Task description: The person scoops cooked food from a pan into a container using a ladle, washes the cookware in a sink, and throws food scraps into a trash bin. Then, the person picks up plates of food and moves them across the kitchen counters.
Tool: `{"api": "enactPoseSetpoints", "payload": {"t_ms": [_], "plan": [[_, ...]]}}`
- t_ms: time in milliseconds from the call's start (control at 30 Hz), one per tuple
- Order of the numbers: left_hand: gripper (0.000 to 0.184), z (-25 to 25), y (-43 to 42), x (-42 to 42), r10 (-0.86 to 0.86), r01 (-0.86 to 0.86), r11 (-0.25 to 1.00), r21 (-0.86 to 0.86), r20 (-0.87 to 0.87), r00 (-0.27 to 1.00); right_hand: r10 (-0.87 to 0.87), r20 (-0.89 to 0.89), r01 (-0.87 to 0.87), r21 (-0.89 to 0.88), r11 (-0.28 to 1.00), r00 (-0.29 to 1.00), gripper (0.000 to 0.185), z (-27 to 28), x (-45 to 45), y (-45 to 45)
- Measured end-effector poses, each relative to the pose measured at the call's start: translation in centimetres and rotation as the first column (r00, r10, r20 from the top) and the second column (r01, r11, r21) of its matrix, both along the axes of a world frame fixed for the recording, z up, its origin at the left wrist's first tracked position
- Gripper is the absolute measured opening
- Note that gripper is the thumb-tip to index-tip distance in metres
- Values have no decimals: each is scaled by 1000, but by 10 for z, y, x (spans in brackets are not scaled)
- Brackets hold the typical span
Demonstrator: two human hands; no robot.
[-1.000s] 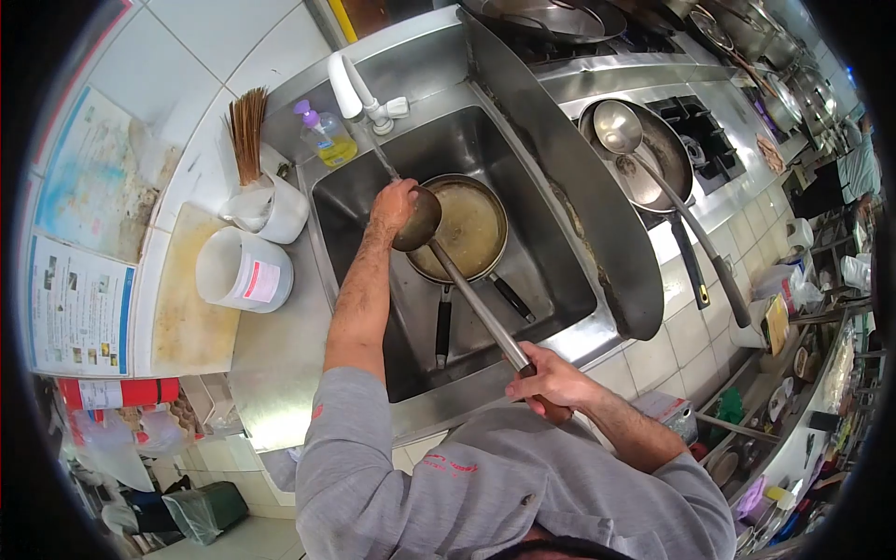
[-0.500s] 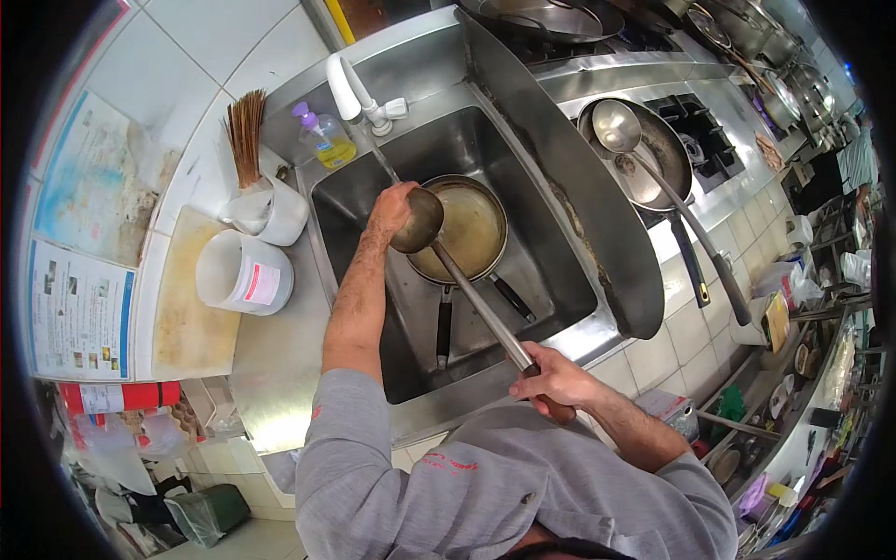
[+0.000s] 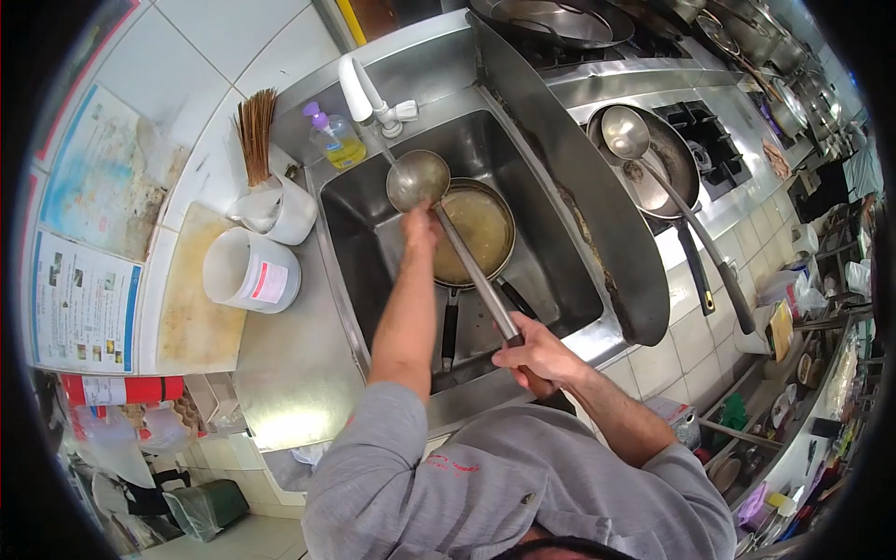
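A long-handled metal ladle slants across the sink, its bowl below the white faucet. Water runs from the spout into the bowl. My right hand is closed around the handle's brown grip end. My left hand is at the underside of the bowl near its neck, blurred, with the fingertips partly hidden. Under the ladle, stacked frying pans with two black handles sit in the sink, the top one holding cloudy yellowish liquid.
A soap bottle stands at the sink's back left corner. Left of the sink are a white bucket and a container with a bristle brush. Beyond the metal divider, another ladle rests in a pan on the stove.
The ladle bowl has moved up under the running water and now faces up more. My left hand has shifted from the bowl's far-left rim to its lower side. My right hand keeps the handle.
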State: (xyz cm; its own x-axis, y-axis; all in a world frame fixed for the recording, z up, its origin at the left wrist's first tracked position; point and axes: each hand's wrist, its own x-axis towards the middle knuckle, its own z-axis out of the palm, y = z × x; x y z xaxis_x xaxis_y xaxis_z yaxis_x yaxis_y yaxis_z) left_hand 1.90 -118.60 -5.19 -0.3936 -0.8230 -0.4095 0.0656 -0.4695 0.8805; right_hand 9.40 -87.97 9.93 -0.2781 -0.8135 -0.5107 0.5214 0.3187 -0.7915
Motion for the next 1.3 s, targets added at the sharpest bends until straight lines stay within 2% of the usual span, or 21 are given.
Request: {"api": "enactPoseSetpoints", "payload": {"t_ms": [67,167,200,233,267,400,467,533,600,633,700,733,767,800,867,933,1000,1067,1133,1200,1300], "plan": [[26,-31,-3,-14,40,130,891,434,-361,932,12,13,-12,-10,1000,1000,47,-3,-3,-3],[33,-35,-6,-16,40,77,905,418,-265,963,-1,23,0,26,1000,1000,50,-6,2,8],[33,-27,-4,-14,41,76,906,416,-266,963,-42,161,46,-23,999,986,51,-11,2,13],[40,-15,2,-9,-19,46,991,127,-208,978,-77,300,101,-64,993,951,52,-15,4,16],[47,-1,8,-7,-62,37,984,-174,-137,989,-80,300,104,-65,992,951,52,-16,7,17],[54,18,11,-12,-138,64,939,-338,-200,970,-53,332,66,-30,997,942,52,-20,17,16],[55,24,6,-12,22,172,515,-840,214,977,-23,93,10,140,990,995,50,-21,20,17],[50,41,4,-9,6,183,474,-861,210,978,-36,62,28,134,991,997,49,-22,17,23],[38,59,2,-5,-133,325,201,-924,303,944,-80,330,95,-29,995,941,44,-14,13,34],[38,63,-2,-5,-131,326,202,-924,304,944,-84,451,124,-60,990,888,45,-12,9,42],[35,71,-16,-9,-531,456,425,-782,193,825,-48,563,135,-114,984,825,47,-16,2,59],[35,74,-26,-8,-530,456,427,-781,193,826,-6,665,153,-164,975,747,48,-17,1,66],[39,78,-36,-6,-661,612,591,-526,120,741,-3,678,156,-164,974,735,48,-12,-1,70],[45,81,-43,-7,-751,732,646,-218,-7,661,0,672,151,-167,974,741,48,-11,-3,71],[45,78,-43,-1,-715,702,697,-147,-75,695,38,699,131,-187,974,714,45,-8,-3,74],[41,73,-48,7,-634,658,735,161,-177,752,43,677,113,-185,976,734,44,-14,-2,72],[34,69,-39,10,-542,576,786,224,-199,817,46,661,97,-178,979,749,43,-17,-2,68],[28,72,-26,13,-291,353,879,322,-224,930,55,709,131,-205,970,703,40,-18,-5,60],[25,30,-45,-2,-218,286,891,354,-221,951,84,710,119,-231,966,699,39,-18,-5,50],[31,0,-59,-14,-15,217,821,529,-359,933,38,625,77,-156,985,780,41,-19,-2,34],[36,50,-21,-26,81,123,818,563,-323,943,45,496,18,-121,993,867,41,-27,-5,14]]}}
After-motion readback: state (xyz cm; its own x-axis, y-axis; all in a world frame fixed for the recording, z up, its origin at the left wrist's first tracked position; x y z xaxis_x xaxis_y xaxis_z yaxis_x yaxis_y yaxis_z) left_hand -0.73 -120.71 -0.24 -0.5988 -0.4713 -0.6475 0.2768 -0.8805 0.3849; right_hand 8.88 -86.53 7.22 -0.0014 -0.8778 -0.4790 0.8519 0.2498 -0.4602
